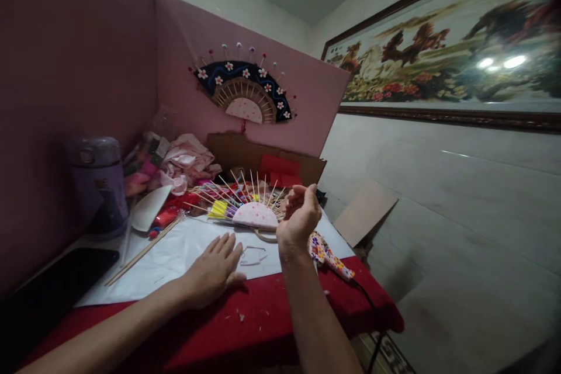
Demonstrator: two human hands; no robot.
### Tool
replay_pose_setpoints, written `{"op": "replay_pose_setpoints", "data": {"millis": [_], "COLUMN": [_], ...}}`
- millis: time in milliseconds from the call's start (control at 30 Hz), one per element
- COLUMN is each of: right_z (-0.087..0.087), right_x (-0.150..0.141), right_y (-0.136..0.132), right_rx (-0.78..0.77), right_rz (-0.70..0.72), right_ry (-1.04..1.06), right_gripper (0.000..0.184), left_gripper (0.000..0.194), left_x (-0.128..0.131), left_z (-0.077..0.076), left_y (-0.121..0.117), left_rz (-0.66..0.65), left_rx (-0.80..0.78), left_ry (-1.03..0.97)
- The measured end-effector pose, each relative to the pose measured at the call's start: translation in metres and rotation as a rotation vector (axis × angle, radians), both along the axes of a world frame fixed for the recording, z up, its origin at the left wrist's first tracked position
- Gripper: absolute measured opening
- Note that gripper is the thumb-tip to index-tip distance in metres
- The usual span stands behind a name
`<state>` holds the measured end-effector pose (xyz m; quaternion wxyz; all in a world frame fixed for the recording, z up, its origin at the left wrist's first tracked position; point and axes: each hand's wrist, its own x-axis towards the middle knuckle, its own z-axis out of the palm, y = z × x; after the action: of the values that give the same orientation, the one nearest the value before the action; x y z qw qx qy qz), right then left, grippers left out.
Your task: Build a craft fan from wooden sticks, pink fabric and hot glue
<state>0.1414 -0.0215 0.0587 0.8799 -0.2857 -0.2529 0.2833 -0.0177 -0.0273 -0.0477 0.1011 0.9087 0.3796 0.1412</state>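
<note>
My left hand (214, 269) lies flat, palm down and fingers spread, on the white sheet near its front edge. Just right of its fingertips is a thin, bent loop of pale string or wire (253, 263). My right hand (300, 216) is raised with its fingers curled in; whatever they may hold is hidden. Beside it stands a half-made fan, with a pink dotted half-round base (255, 215) and thin bare wooden sticks (258, 186) radiating upward. A brown curved piece (265, 236) shows under the base. Right of my wrist lies a flower-patterned glue gun (328, 257) with a black cord.
A purple bottle (99, 187) and a dark phone (65, 274) are at left. Wooden sticks (142, 252) lie near a white scoop-shaped piece (151, 208). Craft materials and pink cloth (190, 158) pile up behind. A finished dark fan (248, 76) hangs on the pink board (307, 93).
</note>
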Motion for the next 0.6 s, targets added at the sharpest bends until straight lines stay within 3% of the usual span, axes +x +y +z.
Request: {"op": "replay_pose_setpoints", "data": {"millis": [100,233,267,333,433,467,533,600], "right_z": [0.012,0.023,0.026,0.030,0.036,0.037,0.038,0.037], "right_x": [0.000,0.004,0.006,0.008,0.009,0.009,0.008,0.006], "right_y": [-0.012,-0.025,-0.027,-0.031,-0.035,-0.036,-0.038,-0.039], "right_rx": [0.060,0.089,0.095,0.115,0.131,0.127,0.113,0.099], "right_rz": [0.031,0.056,0.055,0.049,0.050,0.050,0.043,0.032], "right_ry": [-0.026,0.005,0.009,0.005,-0.013,-0.021,-0.043,-0.065], "right_gripper": [0.038,0.038,0.037,0.037,0.037,0.037,0.037,0.038], "left_gripper": [0.082,0.068,0.062,0.058,0.070,0.074,0.074,0.059], "left_x": [0.008,0.025,0.029,0.034,0.040,0.042,0.047,0.049], "left_z": [-0.002,0.015,0.019,0.020,0.012,0.010,0.008,0.012], "left_y": [-0.024,-0.062,-0.063,-0.057,-0.048,-0.050,-0.060,-0.069], "left_rz": [-0.205,-0.694,-0.716,-0.575,-0.377,-0.393,-0.552,-0.765], "left_rx": [-0.076,-0.141,-0.126,-0.080,-0.049,-0.050,-0.074,-0.104], "left_ry": [0.122,0.041,-0.011,-0.083,-0.058,-0.049,-0.045,-0.073]}}
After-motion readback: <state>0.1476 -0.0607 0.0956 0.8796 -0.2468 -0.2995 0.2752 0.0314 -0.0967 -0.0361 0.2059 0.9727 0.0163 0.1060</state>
